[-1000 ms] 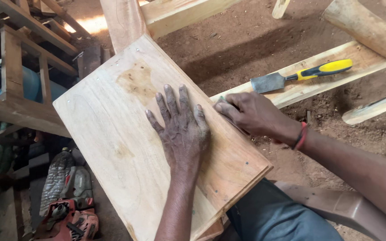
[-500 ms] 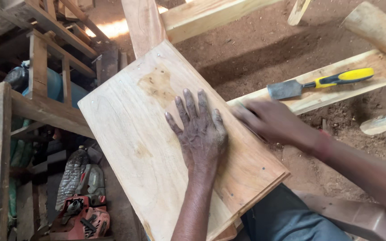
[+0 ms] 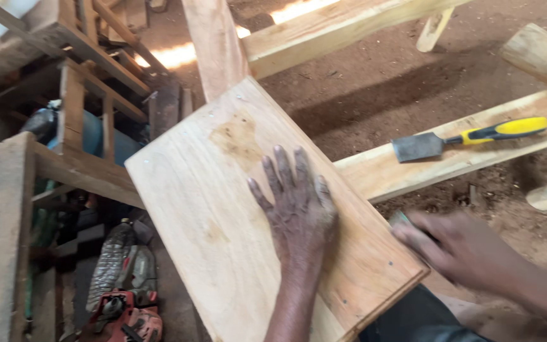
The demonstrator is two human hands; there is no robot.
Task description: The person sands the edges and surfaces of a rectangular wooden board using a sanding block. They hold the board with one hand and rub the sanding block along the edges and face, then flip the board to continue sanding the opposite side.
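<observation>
Left hand (image 3: 299,209) is flat on the wooden board (image 3: 223,209), fingers spread wide, palm pressing down near the board's right edge. The board lies tilted, reaching up and to the left of that hand, with a darker stain just above the fingertips. Right hand (image 3: 451,244) sits off the board's right edge, blurred, curled around something small and dark; I cannot tell what it is or how firmly it is gripped. Above the right hand, a chisel (image 3: 466,138) with a yellow and black handle rests on a pale plank (image 3: 463,161). Beyond both hands is brown dirt floor (image 3: 375,82). Far left of the left hand, a wooden frame (image 3: 90,95).
</observation>
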